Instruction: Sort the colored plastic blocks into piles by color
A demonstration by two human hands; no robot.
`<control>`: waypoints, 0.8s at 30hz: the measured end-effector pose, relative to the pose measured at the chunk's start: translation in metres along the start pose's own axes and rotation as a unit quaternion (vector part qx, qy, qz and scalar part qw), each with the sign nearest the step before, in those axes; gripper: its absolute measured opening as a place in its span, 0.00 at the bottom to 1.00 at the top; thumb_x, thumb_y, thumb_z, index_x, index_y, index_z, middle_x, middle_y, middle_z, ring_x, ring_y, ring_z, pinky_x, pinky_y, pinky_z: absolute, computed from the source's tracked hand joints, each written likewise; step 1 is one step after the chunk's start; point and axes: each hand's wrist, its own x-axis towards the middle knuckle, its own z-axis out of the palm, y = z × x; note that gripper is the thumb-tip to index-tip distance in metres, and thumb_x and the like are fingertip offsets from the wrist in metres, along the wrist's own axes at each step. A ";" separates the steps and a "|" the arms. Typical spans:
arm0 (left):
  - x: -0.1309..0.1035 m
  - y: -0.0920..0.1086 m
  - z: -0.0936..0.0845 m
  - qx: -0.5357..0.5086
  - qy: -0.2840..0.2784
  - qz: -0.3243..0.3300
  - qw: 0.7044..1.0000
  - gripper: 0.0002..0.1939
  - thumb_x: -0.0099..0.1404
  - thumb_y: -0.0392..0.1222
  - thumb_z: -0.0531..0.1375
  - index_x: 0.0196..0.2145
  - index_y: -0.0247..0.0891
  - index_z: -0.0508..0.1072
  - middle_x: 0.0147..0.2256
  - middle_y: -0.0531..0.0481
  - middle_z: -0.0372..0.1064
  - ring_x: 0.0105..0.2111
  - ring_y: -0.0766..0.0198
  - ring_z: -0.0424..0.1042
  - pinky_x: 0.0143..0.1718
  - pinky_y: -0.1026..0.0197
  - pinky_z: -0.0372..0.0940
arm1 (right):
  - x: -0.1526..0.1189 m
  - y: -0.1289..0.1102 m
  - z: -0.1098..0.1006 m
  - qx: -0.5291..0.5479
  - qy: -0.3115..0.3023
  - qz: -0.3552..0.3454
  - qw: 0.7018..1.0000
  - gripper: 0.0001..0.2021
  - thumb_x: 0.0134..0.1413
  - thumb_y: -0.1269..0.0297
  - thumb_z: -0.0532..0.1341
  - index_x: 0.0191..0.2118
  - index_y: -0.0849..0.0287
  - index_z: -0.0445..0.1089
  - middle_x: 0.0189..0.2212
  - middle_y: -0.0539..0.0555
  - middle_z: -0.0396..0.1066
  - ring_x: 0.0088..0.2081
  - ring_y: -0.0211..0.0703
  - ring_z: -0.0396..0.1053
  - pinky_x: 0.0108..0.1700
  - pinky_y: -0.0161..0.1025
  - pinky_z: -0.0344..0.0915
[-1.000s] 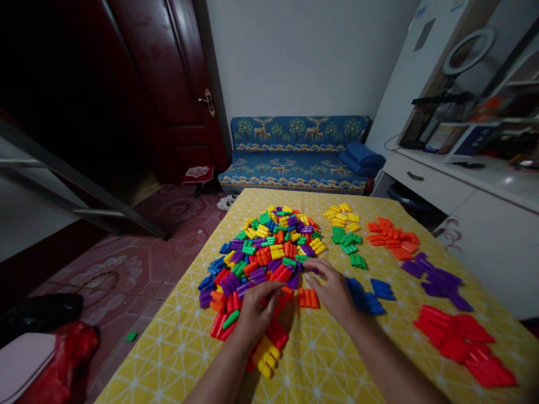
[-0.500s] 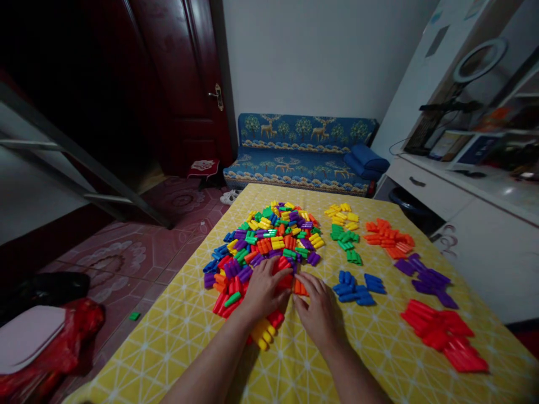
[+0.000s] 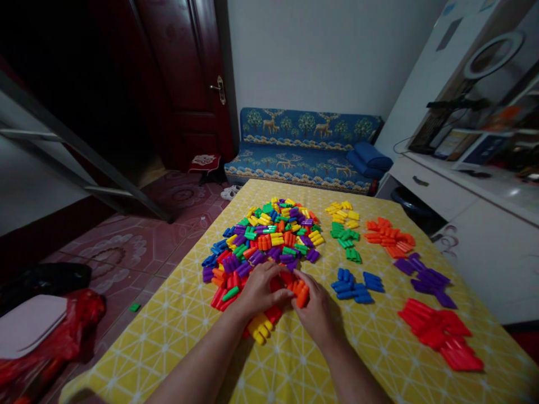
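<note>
An orange ridged plastic building block (image 3: 300, 292) is between my two hands, slightly tilted. The fingers of my right hand (image 3: 315, 307) wrap its right side. From the left, my left hand (image 3: 260, 289) curves over the heap's near edge, its thumb and fingers closing on the block's left side; its fingertips are partly hidden. Under and around this hand lie red blocks (image 3: 273, 314), with a yellow block (image 3: 260, 328) just below the palm. Beyond both hands spreads a mixed heap of blocks (image 3: 275, 240) in several colours.
To the right lie separate groups of blue blocks (image 3: 353, 287), green blocks (image 3: 346, 241), yellow blocks (image 3: 342, 213), orange blocks (image 3: 387, 238), purple blocks (image 3: 427, 280) and red blocks (image 3: 440, 334). A yellow patterned cloth (image 3: 168, 336) covers the table. A green block (image 3: 135, 307) lies on the floor.
The orange block, earlier low beside my right fingertips, is now lifted and turned between the hands. My left fingers have moved off the red blocks toward it. The view has shifted slightly.
</note>
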 end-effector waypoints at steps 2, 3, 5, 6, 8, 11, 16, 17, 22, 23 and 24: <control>0.000 0.000 0.000 -0.022 0.003 0.004 1.000 0.20 0.61 0.55 0.64 0.46 0.40 0.75 0.42 0.43 0.74 0.42 0.54 0.72 0.44 0.56 0.64 | 0.001 -0.005 -0.003 0.023 -0.007 0.000 1.000 0.28 0.47 0.69 0.61 0.57 0.47 0.68 0.52 0.53 0.74 0.51 0.51 0.73 0.50 0.47 0.72; 0.000 -0.001 0.000 -0.038 0.005 0.006 0.999 0.17 0.63 0.53 0.63 0.45 0.40 0.76 0.41 0.43 0.75 0.42 0.55 0.72 0.44 0.56 0.65 | 0.001 -0.008 -0.004 0.035 -0.010 0.005 0.999 0.27 0.47 0.68 0.62 0.56 0.47 0.68 0.52 0.53 0.74 0.51 0.51 0.73 0.50 0.48 0.72; 0.001 -0.001 0.000 -0.072 0.014 0.005 0.997 0.13 0.67 0.49 0.59 0.43 0.39 0.76 0.41 0.43 0.76 0.41 0.56 0.73 0.44 0.57 0.66 | 0.003 -0.011 -0.007 0.062 -0.009 0.026 0.998 0.26 0.48 0.66 0.63 0.56 0.47 0.68 0.51 0.54 0.75 0.51 0.52 0.73 0.49 0.48 0.73; 0.001 -0.001 0.000 -0.087 0.024 0.001 0.996 0.12 0.68 0.47 0.58 0.43 0.39 0.76 0.41 0.43 0.76 0.41 0.56 0.74 0.44 0.57 0.66 | 0.003 -0.012 -0.008 0.082 -0.004 0.039 0.996 0.26 0.48 0.64 0.64 0.56 0.48 0.68 0.50 0.55 0.75 0.50 0.52 0.73 0.49 0.48 0.73; 0.002 -0.001 0.000 -0.110 0.046 -0.011 0.993 0.11 0.68 0.46 0.58 0.43 0.38 0.76 0.41 0.43 0.77 0.42 0.57 0.74 0.44 0.57 0.67 | 0.004 -0.013 -0.009 0.151 0.014 0.074 0.986 0.26 0.49 0.61 0.64 0.56 0.50 0.68 0.47 0.56 0.76 0.49 0.52 0.74 0.49 0.49 0.72; 0.003 0.000 0.000 -0.126 0.066 -0.020 0.990 0.10 0.68 0.44 0.58 0.43 0.38 0.76 0.41 0.44 0.77 0.42 0.57 0.75 0.44 0.58 0.68 | 0.004 -0.008 -0.005 0.331 0.017 0.148 0.932 0.27 0.51 0.57 0.64 0.58 0.50 0.64 0.48 0.57 0.75 0.48 0.52 0.74 0.49 0.50 0.73; 0.004 0.000 0.000 -0.138 0.068 -0.031 0.988 0.10 0.67 0.44 0.59 0.42 0.37 0.76 0.40 0.45 0.78 0.40 0.58 0.76 0.43 0.58 0.69 | 0.005 0.002 0.002 0.613 0.015 0.191 0.766 0.31 0.52 0.58 0.66 0.62 0.48 0.60 0.53 0.57 0.72 0.52 0.51 0.72 0.53 0.54 0.69; 0.004 0.000 0.000 -0.139 0.068 -0.033 0.987 0.10 0.67 0.44 0.59 0.42 0.37 0.76 0.40 0.45 0.78 0.40 0.58 0.76 0.43 0.58 0.69 | 0.006 0.002 0.002 0.636 0.012 0.190 0.748 0.31 0.52 0.57 0.66 0.62 0.48 0.61 0.53 0.57 0.72 0.52 0.51 0.72 0.54 0.56 0.68; 0.004 0.001 0.000 -0.145 0.067 -0.039 0.986 0.10 0.67 0.44 0.60 0.42 0.37 0.76 0.40 0.45 0.78 0.40 0.59 0.76 0.42 0.59 0.69 | 0.011 0.003 -0.003 0.670 0.007 0.208 0.713 0.27 0.52 0.52 0.64 0.58 0.48 0.67 0.52 0.56 0.72 0.54 0.53 0.70 0.56 0.60 0.65; 0.004 0.001 0.000 -0.148 0.065 -0.039 0.986 0.10 0.67 0.44 0.60 0.42 0.37 0.76 0.40 0.45 0.78 0.40 0.59 0.76 0.41 0.60 0.69 | 0.011 0.003 -0.004 0.674 0.004 0.212 0.707 0.26 0.52 0.51 0.64 0.57 0.48 0.68 0.52 0.56 0.72 0.54 0.53 0.70 0.56 0.60 0.65; 0.004 0.002 0.000 -0.151 0.064 -0.039 0.986 0.10 0.67 0.44 0.60 0.41 0.37 0.76 0.39 0.46 0.78 0.39 0.59 0.76 0.40 0.60 0.68 | 0.012 0.004 -0.004 0.679 0.001 0.216 0.702 0.25 0.52 0.51 0.64 0.56 0.49 0.69 0.52 0.56 0.73 0.54 0.53 0.71 0.56 0.61 0.65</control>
